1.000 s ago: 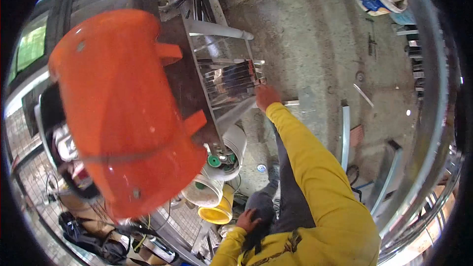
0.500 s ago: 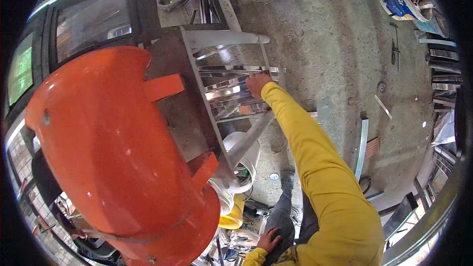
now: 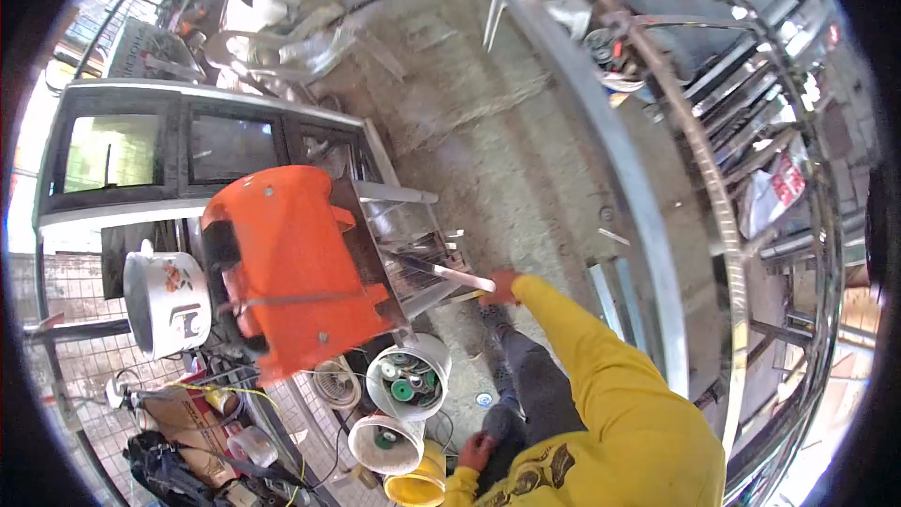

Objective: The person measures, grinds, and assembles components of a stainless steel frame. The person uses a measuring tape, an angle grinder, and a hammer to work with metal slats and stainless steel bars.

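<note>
My right hand (image 3: pixel 502 288) is closed at the near end of a shiny metal bar (image 3: pixel 463 278), which slants out from the shelf under a small metal stand (image 3: pixel 382 284). The bar's far end lies among other metal strips in shadow. My left hand (image 3: pixel 476 452) rests low against my dark trouser leg, fingers loosely stretched, holding nothing I can see. On top of the stand, left of my right hand, sits a large curved orange metal housing (image 3: pixel 298 268) with short tabs.
White buckets (image 3: pixel 435 357), one with green discs inside, and a yellow bucket (image 3: pixel 418 488) stand below the stand. A white pot (image 3: pixel 160 305) is at left. A long grey metal beam (image 3: pixel 615 150) and a curved metal frame (image 3: pixel 699 131) run along the right.
My view has swung and drawn back, so the orange housing looks smaller. My right hand has moved from the strips under the stand to the end of a bar that sticks out.
</note>
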A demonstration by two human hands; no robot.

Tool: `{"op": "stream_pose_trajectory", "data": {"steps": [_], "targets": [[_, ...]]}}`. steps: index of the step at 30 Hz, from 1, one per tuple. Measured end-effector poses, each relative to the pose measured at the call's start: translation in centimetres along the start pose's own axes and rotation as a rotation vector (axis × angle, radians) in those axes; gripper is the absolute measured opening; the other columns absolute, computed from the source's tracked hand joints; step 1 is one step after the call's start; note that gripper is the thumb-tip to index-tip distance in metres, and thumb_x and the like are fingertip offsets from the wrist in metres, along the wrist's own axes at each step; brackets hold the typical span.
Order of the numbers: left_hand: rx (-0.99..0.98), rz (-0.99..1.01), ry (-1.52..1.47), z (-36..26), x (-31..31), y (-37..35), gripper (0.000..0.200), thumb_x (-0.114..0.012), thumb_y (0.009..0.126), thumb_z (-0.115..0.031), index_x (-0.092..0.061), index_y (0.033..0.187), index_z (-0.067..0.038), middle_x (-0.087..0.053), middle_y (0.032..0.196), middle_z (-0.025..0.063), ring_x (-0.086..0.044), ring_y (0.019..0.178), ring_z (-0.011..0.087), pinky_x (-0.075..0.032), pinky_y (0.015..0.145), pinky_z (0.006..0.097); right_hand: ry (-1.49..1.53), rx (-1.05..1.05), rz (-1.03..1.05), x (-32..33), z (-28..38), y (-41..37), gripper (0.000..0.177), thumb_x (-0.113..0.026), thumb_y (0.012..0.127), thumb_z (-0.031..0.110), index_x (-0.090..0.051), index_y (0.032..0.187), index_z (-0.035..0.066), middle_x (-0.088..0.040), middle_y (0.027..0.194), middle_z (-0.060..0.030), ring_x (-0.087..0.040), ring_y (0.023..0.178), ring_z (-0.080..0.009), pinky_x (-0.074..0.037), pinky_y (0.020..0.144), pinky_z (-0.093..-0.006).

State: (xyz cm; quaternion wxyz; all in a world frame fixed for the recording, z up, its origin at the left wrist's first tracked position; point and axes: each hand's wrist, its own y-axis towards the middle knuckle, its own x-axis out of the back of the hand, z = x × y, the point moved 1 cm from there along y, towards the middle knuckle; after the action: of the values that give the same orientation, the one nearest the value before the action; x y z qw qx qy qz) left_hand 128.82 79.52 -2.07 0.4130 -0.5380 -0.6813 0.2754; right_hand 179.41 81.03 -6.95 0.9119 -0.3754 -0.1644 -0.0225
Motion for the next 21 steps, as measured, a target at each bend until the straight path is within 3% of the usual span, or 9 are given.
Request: {"op": "stream_pose_trajectory", "data": {"steps": [1,2,3,5,6,9,12,15,21], "targets": [[0.056,-0.038,0.051,-5.2,1.7,-1.1,0.053,-0.063,0.096,-0.045,-0.062,0.124,0.000,-0.072,0.104,0.0133,-0.068,0.092,0.0232,-0.053,0.084,0.0354,0.181,-0.229,0.088,-1.3,0.0,-4.8,0.055,-0.074,0.084,0.040,-0.061,0.119,0.000,-0.064,0.071,-0.0166,-0.067,0.063,-0.0301,-0.056,0.059,-0.0431],[0.015,-0.053,-0.172,1.9,-0.6,3.0,0.046,-0.063,0.096,-0.042,-0.066,0.122,-0.004,-0.073,0.102,0.0136,-0.068,0.093,0.0213,-0.052,0.086,0.0355,0.286,-0.269,0.040,-3.5,-0.4,-9.1,0.054,-0.073,0.086,0.037,-0.057,0.123,0.001,-0.060,0.066,-0.0137,-0.063,0.055,-0.0266,-0.053,0.053,-0.0396],[0.096,0.012,-0.285,-3.3,1.1,2.2,0.038,-0.061,0.097,-0.037,-0.067,0.117,-0.005,-0.072,0.099,0.0120,-0.067,0.091,0.0211,-0.052,0.083,0.0347,0.401,-0.309,-0.014,-6.0,-0.4,-13.2,0.054,-0.072,0.088,0.034,-0.053,0.128,0.002,-0.057,0.061,-0.0107,-0.059,0.047,-0.0231,-0.051,0.047,-0.0361],[-0.177,0.032,-0.237,-3.3,1.0,6.0,0.033,-0.056,0.101,-0.032,-0.064,0.119,-0.006,-0.071,0.101,0.0094,-0.066,0.085,0.0197,-0.054,0.071,0.0332,0.511,-0.340,-0.098,-10.6,0.1,-22.1,0.067,-0.072,0.087,0.038,-0.047,0.137,0.000,-0.063,0.073,-0.0145,-0.063,0.052,-0.0228,-0.052,0.046,-0.0386],[-0.089,0.264,-0.629,-5.2,1.6,7.1,0.048,-0.054,0.097,-0.046,-0.055,0.134,-0.015,-0.070,0.111,0.0063,-0.067,0.091,0.0172,-0.051,0.071,0.0314,0.547,-0.351,-0.141,-12.0,1.1,-27.8,0.069,-0.071,0.087,0.039,-0.046,0.138,0.000,-0.065,0.077,-0.0158,-0.064,0.055,-0.0236,-0.053,0.049,-0.0394],[-0.065,0.196,-0.554,-21.5,0.1,0.2,0.048,-0.049,0.099,-0.054,-0.052,0.129,-0.017,-0.070,0.110,0.0067,-0.067,0.093,0.0182,-0.052,0.071,0.0343,0.602,-0.336,-0.263,-15.3,5.9,-43.3,0.065,-0.070,0.087,0.041,-0.050,0.134,0.001,-0.067,0.086,-0.0184,-0.068,0.066,-0.0281,-0.057,0.061,-0.0413],[-0.429,0.256,-0.637,-30.5,-4.9,-6.4,0.062,-0.059,0.100,-0.036,-0.032,0.150,-0.012,-0.063,0.109,0.0100,-0.064,0.084,0.0179,-0.054,0.069,0.0334,0.313,-0.092,-0.713,-26.0,2.3,-48.5,0.066,-0.069,0.088,0.043,-0.050,0.137,0.003,-0.068,0.094,-0.0190,-0.068,0.082,-0.0334,-0.055,0.078,-0.0423],[-0.918,0.276,-0.372,-34.6,-11.5,-11.4,0.070,-0.057,0.101,-0.025,-0.016,0.155,-0.008,-0.060,0.105,0.0097,-0.062,0.081,0.0148,-0.055,0.067,0.0306,0.612,-0.202,-0.827,-25.8,7.4,-57.7,0.054,-0.070,0.089,0.043,-0.054,0.122,0.003,-0.069,0.097,-0.0217,-0.068,0.093,-0.0369,-0.052,0.082,-0.0445],[-0.746,0.878,-0.288,-45.8,-28.5,-20.4,0.047,-0.059,0.101,-0.029,-0.034,0.136,-0.011,-0.055,0.086,0.0050,-0.057,0.064,0.0137,-0.052,0.056,0.0291,1.001,-0.146,-1.380,-24.3,4.2,-63.2,0.046,-0.065,0.096,0.038,-0.045,0.117,0.001,-0.064,0.069,-0.0151,-0.067,0.063,-0.0283,-0.050,0.057,-0.0391]]}}
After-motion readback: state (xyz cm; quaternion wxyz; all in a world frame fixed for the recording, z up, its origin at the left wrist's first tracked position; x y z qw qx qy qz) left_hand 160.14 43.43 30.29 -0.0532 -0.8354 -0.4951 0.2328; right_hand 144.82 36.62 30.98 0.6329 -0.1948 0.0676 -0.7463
